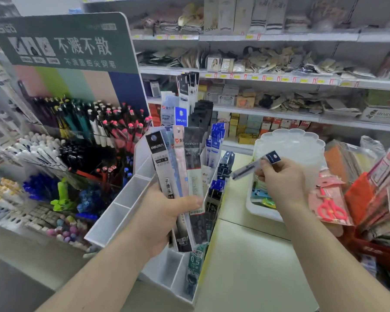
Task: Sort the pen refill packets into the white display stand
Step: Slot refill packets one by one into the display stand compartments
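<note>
At far left a pen display rack (61,136) stands under a green header board (61,39). Beside it, the white display stand (113,217) sits on the counter (252,262), some compartments bare, others holding refill packets. Over the stand, the left hand (167,212) grips a fanned bundle of refill packets (178,158). Further right, the right hand (282,179) pinches a single blue refill packet (254,165) above a translucent plastic tray (288,149). Red scissors (331,210) lie in their pack at right.
</note>
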The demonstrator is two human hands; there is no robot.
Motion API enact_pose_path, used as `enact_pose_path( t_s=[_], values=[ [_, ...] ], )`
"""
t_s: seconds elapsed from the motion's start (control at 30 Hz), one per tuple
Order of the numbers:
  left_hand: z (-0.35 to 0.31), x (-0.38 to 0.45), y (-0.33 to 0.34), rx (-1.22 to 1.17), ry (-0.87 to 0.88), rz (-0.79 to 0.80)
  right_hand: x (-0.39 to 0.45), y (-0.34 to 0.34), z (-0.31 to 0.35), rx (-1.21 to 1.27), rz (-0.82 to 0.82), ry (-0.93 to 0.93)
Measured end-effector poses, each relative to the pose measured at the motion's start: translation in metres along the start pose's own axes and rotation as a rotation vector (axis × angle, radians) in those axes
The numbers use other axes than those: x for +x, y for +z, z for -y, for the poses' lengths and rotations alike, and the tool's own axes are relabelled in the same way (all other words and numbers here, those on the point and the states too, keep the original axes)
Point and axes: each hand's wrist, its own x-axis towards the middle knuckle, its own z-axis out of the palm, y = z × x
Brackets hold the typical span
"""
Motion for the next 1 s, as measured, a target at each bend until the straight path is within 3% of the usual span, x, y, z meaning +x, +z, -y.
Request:
enact_pose_path(
  t_s=[0.33, 0.6, 0.83, 1.0],
  values=[
    [0.019, 0.001, 0.005, 0.056, -0.032, -0.087, 0.028, 0.057, -0.030, -0.258, 0.268, -0.056],
    [0.022, -0.004, -0.002, 0.078, -0.032, -0.053, 0.029, 0.076, -0.048, -0.581, 0.437, -0.050],
    [0.024, 0.000, 0.002, 0.090, -0.032, 0.025, 0.030, 0.076, -0.046, -0.620, 0.477, -0.027],
    [0.027, 0.004, 0.002, 0.083, -0.033, 0.108, 0.008, 0.049, -0.015, -0.397, 0.320, 0.031]
  ],
)
